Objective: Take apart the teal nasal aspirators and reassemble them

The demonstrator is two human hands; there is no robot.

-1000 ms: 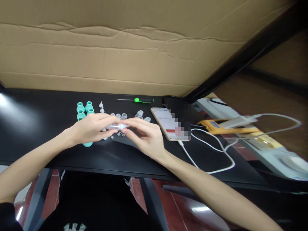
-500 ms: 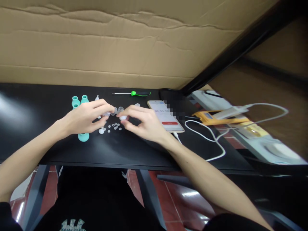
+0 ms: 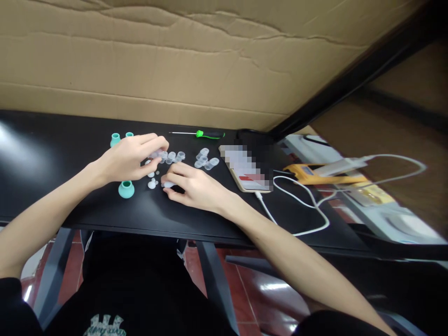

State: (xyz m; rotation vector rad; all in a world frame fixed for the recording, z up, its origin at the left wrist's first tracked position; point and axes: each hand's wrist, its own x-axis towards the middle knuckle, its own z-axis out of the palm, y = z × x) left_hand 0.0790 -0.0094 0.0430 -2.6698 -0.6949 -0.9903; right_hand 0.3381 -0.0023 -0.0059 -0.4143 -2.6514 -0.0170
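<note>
My left hand (image 3: 135, 156) is over the clear plastic cups (image 3: 171, 157), with thumb and fingertips around one or more of them at the left end of the group. My right hand (image 3: 191, 186) is lower and to the right, its fingers closed on a small white piece (image 3: 168, 185) near the black table. Beside it lie white round-bottomed pieces (image 3: 151, 184). Several teal bulb-shaped pieces (image 3: 126, 189) stand around my left hand, some partly hidden by it. More clear cups (image 3: 206, 160) lie to the right.
A screwdriver (image 3: 210, 135) with a green and black handle lies at the back of the black table (image 3: 87, 212). At the right are a phone (image 3: 243, 170), its white cable (image 3: 317, 228) and a yellow object (image 3: 304, 173). Cardboard (image 3: 140, 70) stands behind.
My right hand has moved left and down, over where the small rings lay, with the white piece in it. More of the clear cups now show. The view has shifted slightly.
</note>
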